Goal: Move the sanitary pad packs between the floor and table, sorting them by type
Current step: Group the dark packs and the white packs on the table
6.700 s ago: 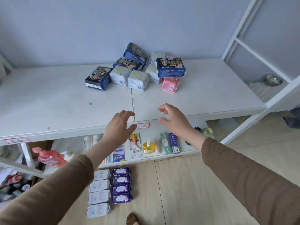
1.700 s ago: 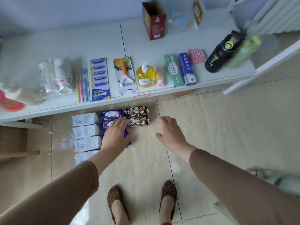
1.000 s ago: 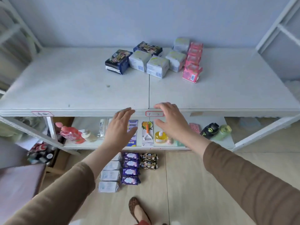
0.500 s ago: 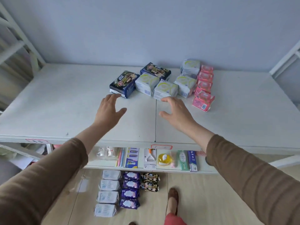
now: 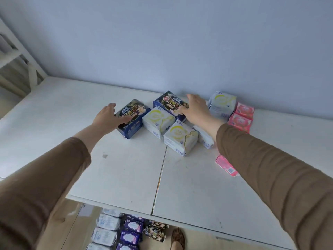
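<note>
On the white table (image 5: 126, 177) lie two dark blue pad packs: one at the left (image 5: 134, 121), one further back (image 5: 170, 103). Beside them are several white-and-yellow packs (image 5: 158, 120) and pink packs (image 5: 240, 121). My left hand (image 5: 106, 118) reaches out with spread fingers and touches the left dark blue pack's near side. My right hand (image 5: 195, 109) lies over the right end of the rear dark blue pack, fingers fairly straight. On the floor below, rows of white packs (image 5: 106, 222), purple packs (image 5: 133, 226) and dark packs (image 5: 155, 231) show.
A grey-blue wall stands right behind the packs. A white frame (image 5: 27, 60) rises at the table's left end. The table's front edge runs across the bottom, and a leopard-print shoe (image 5: 177, 239) shows on the floor under it.
Both hands have moved forward across the table from its middle to the two dark blue packs. The view has shifted closer to the table.
</note>
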A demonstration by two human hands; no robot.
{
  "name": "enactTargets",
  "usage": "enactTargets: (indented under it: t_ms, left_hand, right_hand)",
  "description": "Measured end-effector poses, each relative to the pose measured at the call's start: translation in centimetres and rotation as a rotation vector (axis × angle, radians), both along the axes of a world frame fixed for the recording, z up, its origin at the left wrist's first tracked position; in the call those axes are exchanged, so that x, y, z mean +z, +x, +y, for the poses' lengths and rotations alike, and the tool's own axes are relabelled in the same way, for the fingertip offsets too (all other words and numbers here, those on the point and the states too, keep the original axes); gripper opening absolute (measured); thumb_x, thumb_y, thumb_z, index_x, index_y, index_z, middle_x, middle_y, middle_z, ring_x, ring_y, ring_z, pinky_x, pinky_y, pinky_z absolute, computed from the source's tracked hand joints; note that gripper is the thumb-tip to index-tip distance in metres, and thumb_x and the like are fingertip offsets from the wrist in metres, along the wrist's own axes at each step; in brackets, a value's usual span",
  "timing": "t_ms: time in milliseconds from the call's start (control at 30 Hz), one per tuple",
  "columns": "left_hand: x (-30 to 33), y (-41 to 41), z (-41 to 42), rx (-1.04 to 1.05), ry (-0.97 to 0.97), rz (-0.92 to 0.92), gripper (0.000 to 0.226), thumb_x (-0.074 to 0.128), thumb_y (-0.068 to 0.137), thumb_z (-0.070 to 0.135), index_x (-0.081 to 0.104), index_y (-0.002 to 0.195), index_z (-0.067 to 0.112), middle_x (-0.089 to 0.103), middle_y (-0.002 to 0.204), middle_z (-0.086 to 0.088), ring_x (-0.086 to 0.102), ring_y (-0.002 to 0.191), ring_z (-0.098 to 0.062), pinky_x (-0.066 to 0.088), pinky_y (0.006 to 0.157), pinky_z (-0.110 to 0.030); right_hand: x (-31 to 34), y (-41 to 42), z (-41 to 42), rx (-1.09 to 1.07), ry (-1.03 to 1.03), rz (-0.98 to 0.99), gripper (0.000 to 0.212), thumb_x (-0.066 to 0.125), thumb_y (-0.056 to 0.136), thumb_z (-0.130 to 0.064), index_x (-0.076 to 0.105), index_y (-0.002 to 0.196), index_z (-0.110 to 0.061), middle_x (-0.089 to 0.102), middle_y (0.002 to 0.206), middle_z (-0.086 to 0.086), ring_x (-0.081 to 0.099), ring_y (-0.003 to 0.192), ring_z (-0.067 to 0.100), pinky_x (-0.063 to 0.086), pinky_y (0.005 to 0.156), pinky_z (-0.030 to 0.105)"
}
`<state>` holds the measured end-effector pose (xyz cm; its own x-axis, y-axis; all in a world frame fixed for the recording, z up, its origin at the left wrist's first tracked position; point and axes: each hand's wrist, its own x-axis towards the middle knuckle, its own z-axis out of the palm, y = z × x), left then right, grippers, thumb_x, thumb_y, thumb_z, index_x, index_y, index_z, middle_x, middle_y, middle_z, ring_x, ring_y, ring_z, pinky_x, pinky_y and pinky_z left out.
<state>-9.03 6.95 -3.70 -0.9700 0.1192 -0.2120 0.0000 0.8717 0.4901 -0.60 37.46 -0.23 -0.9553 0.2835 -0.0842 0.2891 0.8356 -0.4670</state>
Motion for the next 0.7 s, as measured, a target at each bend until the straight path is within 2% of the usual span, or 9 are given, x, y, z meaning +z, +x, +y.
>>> enactTargets:
  t_ms: [67, 133, 167, 233, 300, 400, 467, 600, 700]
  left_hand:
    - [-0.5, -0.5, 0.2, -0.031, -0.059, -0.073, 0.084, 0.073, 0.074, 0.064, 0.046, 0.138, 0.017, 0.057, 0.132, -0.006, 0.055, 0.113, -0.026, 0.044, 0.084, -0.035]
    - [-1.1, -0.6, 0.2, -0.040, -0.061, -0.121, 0.067, 0.074, 0.071, 0.064, 0.055, 0.118, 0.021, 0.064, 0.112, -0.003, 0.057, 0.094, -0.021, 0.042, 0.068, -0.033]
    - [-1.4, -0.6, 0.2, -0.028, -0.041, -0.138, 0.065, 0.076, 0.069, 0.064, 0.053, 0.112, 0.021, 0.063, 0.105, -0.002, 0.056, 0.089, -0.019, 0.040, 0.064, -0.032]
    - [-1.5, -0.5, 0.3, 0.004, -0.006, -0.155, 0.068, 0.080, 0.064, 0.063, 0.048, 0.108, 0.022, 0.061, 0.097, 0.000, 0.055, 0.084, -0.016, 0.039, 0.062, -0.032]
    - [-1.2, -0.4, 0.4, 0.018, 0.002, -0.162, 0.074, 0.083, 0.058, 0.063, 0.045, 0.106, 0.023, 0.061, 0.093, 0.002, 0.057, 0.082, -0.016, 0.043, 0.063, -0.033]
    - [-0.7, 0.1, 0.8, 0.031, 0.011, -0.155, 0.078, 0.085, 0.053, 0.061, 0.040, 0.105, 0.024, 0.061, 0.091, 0.002, 0.060, 0.082, -0.019, 0.052, 0.065, -0.036]
    - [-0.5, 0.7, 0.9, 0.083, 0.045, -0.125, 0.082, 0.087, 0.054, 0.057, 0.037, 0.108, 0.021, 0.061, 0.095, 0.000, 0.060, 0.082, -0.021, 0.051, 0.063, -0.035]
    - [-0.2, 2.5, -0.6, 0.106, 0.129, -0.047, 0.088, 0.086, 0.063, 0.051, 0.034, 0.126, 0.019, 0.057, 0.114, -0.005, 0.059, 0.099, -0.029, 0.054, 0.077, -0.041]
    - [0.6, 4.4, -2.6, 0.087, 0.187, 0.030, 0.076, 0.083, 0.067, 0.049, 0.042, 0.123, 0.019, 0.057, 0.112, 0.000, 0.058, 0.097, -0.022, 0.048, 0.065, -0.034]
  right_hand:
    - [-0.8, -2.4, 1.1, 0.001, 0.049, -0.119, 0.076, 0.063, 0.090, -0.048, 0.037, 0.144, -0.001, 0.044, 0.144, 0.021, 0.041, 0.134, 0.037, 0.036, 0.106, 0.040]
    - [-1.7, -4.2, 1.8, 0.009, 0.036, -0.238, 0.091, 0.073, 0.076, -0.061, 0.045, 0.137, 0.001, 0.052, 0.136, 0.020, 0.051, 0.125, 0.034, 0.042, 0.094, 0.037]
    - [-2.2, -4.7, 2.0, 0.023, 0.007, -0.284, 0.090, 0.076, 0.070, -0.065, 0.053, 0.130, -0.002, 0.058, 0.130, 0.017, 0.057, 0.117, 0.032, 0.044, 0.085, 0.034]
    - [-3.1, -5.6, 2.3, 0.047, -0.085, -0.335, 0.072, 0.080, 0.065, -0.066, 0.064, 0.108, -0.012, 0.067, 0.114, 0.009, 0.062, 0.096, 0.025, 0.042, 0.067, 0.029]
    - [-3.6, -5.9, 2.3, 0.015, -0.257, -0.347, 0.058, 0.085, 0.061, -0.060, 0.060, 0.093, -0.018, 0.066, 0.101, 0.002, 0.059, 0.083, 0.017, 0.038, 0.058, 0.027]
    - [-3.8, -6.0, 2.1, -0.047, -0.458, -0.329, 0.060, 0.093, 0.056, -0.048, 0.059, 0.095, -0.018, 0.065, 0.094, -0.001, 0.061, 0.090, 0.017, 0.044, 0.059, 0.027]
    - [-3.5, -5.7, 1.9, -0.089, -0.515, -0.274, 0.058, 0.094, 0.058, -0.039, 0.054, 0.094, -0.018, 0.063, 0.096, 0.001, 0.060, 0.090, 0.017, 0.049, 0.061, 0.030]
    - [-2.0, -4.0, 1.5, -0.112, -0.335, -0.028, 0.069, 0.087, 0.071, -0.035, 0.038, 0.114, -0.013, 0.052, 0.109, 0.001, 0.056, 0.098, 0.024, 0.046, 0.075, 0.036]
    - [0.1, -1.3, 0.3, -0.089, -0.285, 0.119, 0.062, 0.080, 0.075, -0.037, 0.038, 0.116, -0.017, 0.055, 0.112, 0.002, 0.057, 0.101, 0.025, 0.041, 0.075, 0.032]
